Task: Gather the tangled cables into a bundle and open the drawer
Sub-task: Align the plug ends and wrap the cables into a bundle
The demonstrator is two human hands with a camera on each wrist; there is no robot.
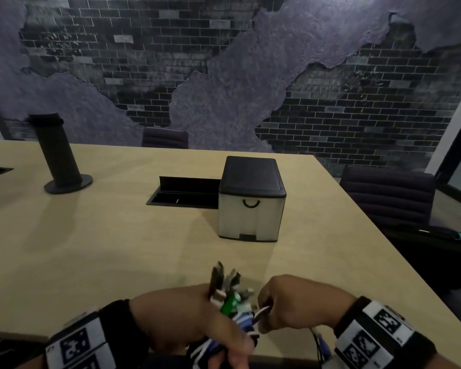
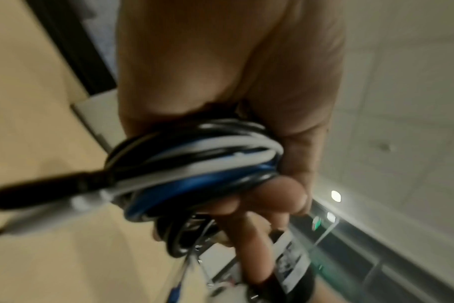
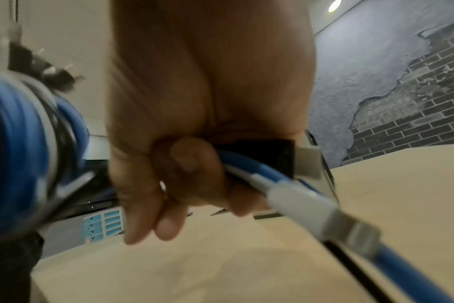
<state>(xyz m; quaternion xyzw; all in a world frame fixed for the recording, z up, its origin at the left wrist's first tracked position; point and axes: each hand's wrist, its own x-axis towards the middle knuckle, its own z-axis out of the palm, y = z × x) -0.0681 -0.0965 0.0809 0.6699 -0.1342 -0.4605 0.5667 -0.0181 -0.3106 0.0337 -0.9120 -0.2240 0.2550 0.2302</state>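
Observation:
My left hand point(image 1: 186, 323) grips a coiled bundle of blue, white and black cables point(image 1: 232, 307) just above the table's near edge; several plugs stick up out of it. In the left wrist view the cable bundle point(image 2: 194, 164) loops round my left hand point(image 2: 246, 123). Close to its right, my right hand point(image 1: 285, 302) holds loose cable ends; the right wrist view shows my right hand point(image 3: 189, 174) curled round a blue cable point(image 3: 259, 168) and a white plug point(image 3: 298, 201). The small silver drawer box point(image 1: 252, 206) with a black lid stands at mid-table, its drawer closed.
The tan table point(image 1: 104, 249) carries a black cylinder on a round base point(image 1: 60, 155) at the left. An open cable hatch point(image 1: 184, 194) lies sunk in the tabletop just left of the drawer box. Dark chairs point(image 1: 389, 195) stand along the right side.

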